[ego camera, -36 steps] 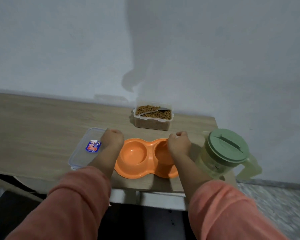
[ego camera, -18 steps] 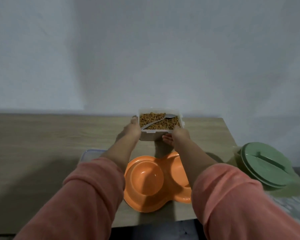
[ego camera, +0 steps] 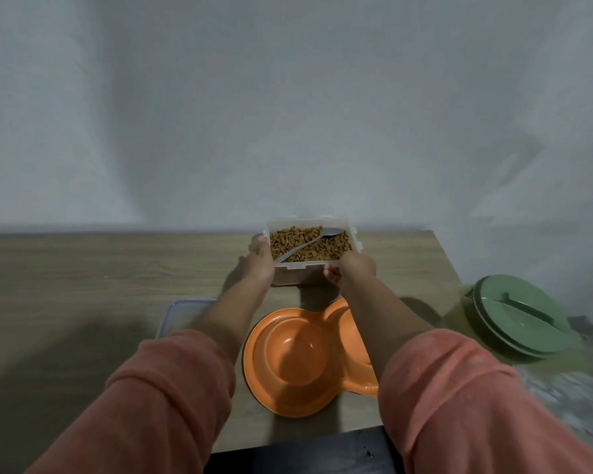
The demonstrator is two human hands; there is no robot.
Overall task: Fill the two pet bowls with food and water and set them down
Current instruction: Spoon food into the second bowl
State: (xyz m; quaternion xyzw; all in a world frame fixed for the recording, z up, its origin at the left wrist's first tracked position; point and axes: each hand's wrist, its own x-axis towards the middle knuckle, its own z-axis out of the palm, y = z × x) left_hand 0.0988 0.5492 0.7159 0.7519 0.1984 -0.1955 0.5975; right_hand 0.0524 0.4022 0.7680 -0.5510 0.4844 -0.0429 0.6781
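We had both hands on the clear food container at frame centre, lifted off the table. Left hand gripped its left wall, fingers curled round; right hand gripped the near right corner. Kibble and a spoon lay inside. Orange double pet bowl sat empty below, lower centre. Green-lidded jug at right; clear lid left of the bowl.

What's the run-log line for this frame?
left hand + right hand: hold kibble container | spoon: in kibble | orange double bowl: empty
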